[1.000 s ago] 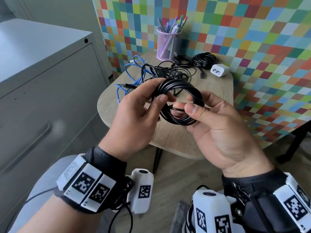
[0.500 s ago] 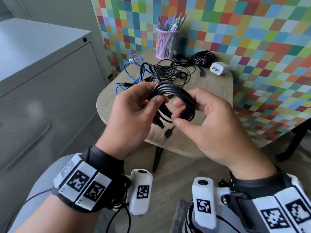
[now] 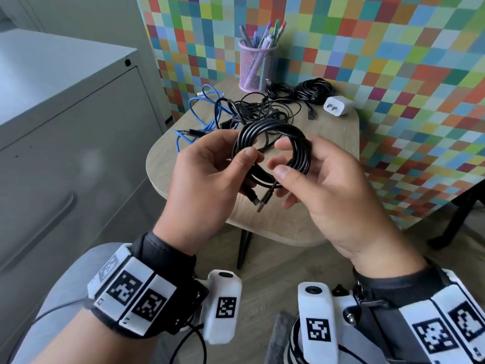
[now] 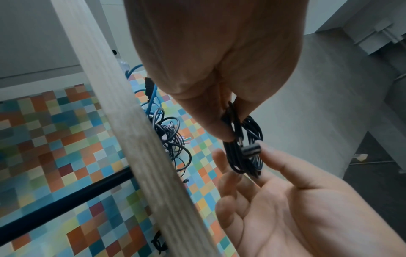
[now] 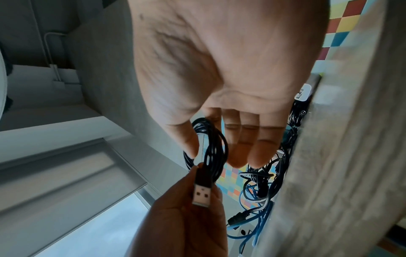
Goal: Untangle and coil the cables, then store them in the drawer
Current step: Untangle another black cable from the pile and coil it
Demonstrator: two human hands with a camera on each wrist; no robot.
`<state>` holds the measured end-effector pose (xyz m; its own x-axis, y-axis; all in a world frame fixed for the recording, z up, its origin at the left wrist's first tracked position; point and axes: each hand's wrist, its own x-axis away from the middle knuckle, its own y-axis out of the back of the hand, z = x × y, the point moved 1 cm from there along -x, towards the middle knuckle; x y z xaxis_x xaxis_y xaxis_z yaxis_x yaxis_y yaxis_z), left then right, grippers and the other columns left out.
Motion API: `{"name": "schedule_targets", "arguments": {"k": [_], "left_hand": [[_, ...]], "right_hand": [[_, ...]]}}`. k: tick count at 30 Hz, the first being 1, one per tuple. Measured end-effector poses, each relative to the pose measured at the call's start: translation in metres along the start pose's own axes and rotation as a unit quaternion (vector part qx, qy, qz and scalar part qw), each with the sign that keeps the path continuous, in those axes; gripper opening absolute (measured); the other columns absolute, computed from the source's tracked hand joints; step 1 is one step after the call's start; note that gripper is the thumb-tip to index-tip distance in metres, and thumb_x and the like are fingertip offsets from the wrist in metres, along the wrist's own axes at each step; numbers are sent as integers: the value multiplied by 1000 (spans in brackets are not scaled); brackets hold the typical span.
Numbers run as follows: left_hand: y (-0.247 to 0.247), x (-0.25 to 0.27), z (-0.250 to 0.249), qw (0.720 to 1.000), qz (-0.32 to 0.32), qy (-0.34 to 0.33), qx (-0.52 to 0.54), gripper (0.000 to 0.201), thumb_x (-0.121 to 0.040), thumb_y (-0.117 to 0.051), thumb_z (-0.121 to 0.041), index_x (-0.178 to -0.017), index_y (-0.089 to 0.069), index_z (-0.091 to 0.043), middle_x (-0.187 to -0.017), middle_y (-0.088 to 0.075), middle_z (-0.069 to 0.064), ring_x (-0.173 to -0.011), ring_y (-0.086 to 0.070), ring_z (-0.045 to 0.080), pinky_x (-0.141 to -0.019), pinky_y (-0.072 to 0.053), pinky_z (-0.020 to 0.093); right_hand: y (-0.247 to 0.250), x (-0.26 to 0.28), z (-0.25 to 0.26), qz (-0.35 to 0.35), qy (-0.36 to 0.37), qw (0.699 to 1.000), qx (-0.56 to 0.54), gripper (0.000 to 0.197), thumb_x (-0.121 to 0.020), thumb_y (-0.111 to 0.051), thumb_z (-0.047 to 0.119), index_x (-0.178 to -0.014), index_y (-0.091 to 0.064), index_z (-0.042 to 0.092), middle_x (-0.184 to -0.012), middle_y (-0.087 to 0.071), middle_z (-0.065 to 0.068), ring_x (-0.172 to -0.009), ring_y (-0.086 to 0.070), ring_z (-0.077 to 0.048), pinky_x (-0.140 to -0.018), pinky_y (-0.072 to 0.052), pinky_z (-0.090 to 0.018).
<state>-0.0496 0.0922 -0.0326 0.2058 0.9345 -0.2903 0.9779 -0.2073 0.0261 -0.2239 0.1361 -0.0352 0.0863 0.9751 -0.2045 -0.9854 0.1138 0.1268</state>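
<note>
Here, beside the grey drawer cabinet (image 3: 65,153), your wooden bench (image 3: 333,143) carries a tangle of black and blue cables (image 3: 236,111), a second black coil (image 3: 312,91), a mesh pen cup (image 3: 256,67) and a white charger plug (image 3: 338,105). Above its near edge, your left hand (image 3: 202,179) pinches one side of the coiled black USB cable (image 3: 273,145) between thumb and fingers (image 3: 244,156). Your right hand (image 3: 333,185) cups the coil's other side with loosely curled fingers, thumb near the dangling USB plug (image 5: 202,193); whether it truly grips, you cannot tell.
</note>
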Motion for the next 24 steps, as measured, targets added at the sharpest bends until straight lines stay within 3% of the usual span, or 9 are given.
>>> {"name": "schedule_targets", "arguments": {"k": [2, 5, 8, 11, 15, 20, 24], "left_hand": [[0, -1, 3, 1000, -2, 17, 0, 7, -100, -63, -7, -101, -69, -9, -89, -76, 12, -69, -68, 27, -60, -61, 43], [1, -2, 7, 999, 6, 34, -4, 7, -100, -63, -9, -104, -69, -7, -90, -76, 11, -70, -67, 36, -62, -61, 50], [2, -3, 8, 998, 10, 54, -16, 9, -101, -62, -12, -107, -69, -9, -91, -77, 9, -67, -66, 33, -58, -59, 41], [3, -4, 10, 997, 8, 81, -3, 12, -103, -59, -13, -107, -69, -8, -90, -76, 10, -65, -64, 20, -54, -55, 30], [7, -8, 15, 993, -1, 112, 31, 16, -102, -60, -15, -107, -68, -2, -89, -77, 12, -68, -64, 23, -52, -54, 28], [11, -13, 17, 989, 12, 116, 86, 14, -102, -59, -12, -103, -71, -6, -88, -78, 14, -78, -69, 25, -70, -57, 30], [18, -15, 17, 980, 38, 140, 133, 14, -101, -59, -11, -103, -72, -6, -89, -77, 18, -74, -68, 29, -52, -55, 28]], "right_hand": [[1, -1, -1, -9, -12, 1000, -24, 25, -93, -65, 20, -117, -70, 24, -101, -79, -4, -76, -74, -24, -66, -60, -36], [1, -3, -4, -14, -9, 999, -27, 22, -100, -63, 12, -114, -73, 25, -96, -78, -11, -72, -73, -27, -69, -62, -41], [2, -3, -2, -19, 9, 1000, 6, 25, -102, -64, 5, -120, -72, 20, -97, -78, -10, -72, -75, -26, -69, -64, -43], [2, -1, -2, -43, 21, 997, 53, 47, -97, -70, 7, -139, -62, 26, -112, -76, 0, -79, -76, -23, -75, -65, -43], [6, 5, 8, -33, 127, 964, 232, 73, -89, -75, 9, -149, -50, 42, -141, -53, 14, -91, -69, -17, -83, -61, -34], [9, 4, 17, 20, 198, 902, 383, 55, -81, -77, 2, -125, -73, 35, -161, -36, 5, -107, -59, -11, -91, -54, -24], [5, 1, 21, 23, 241, 883, 402, 42, -81, -79, -3, -114, -79, 22, -156, -51, 4, -109, -61, -6, -92, -57, -28]]}}
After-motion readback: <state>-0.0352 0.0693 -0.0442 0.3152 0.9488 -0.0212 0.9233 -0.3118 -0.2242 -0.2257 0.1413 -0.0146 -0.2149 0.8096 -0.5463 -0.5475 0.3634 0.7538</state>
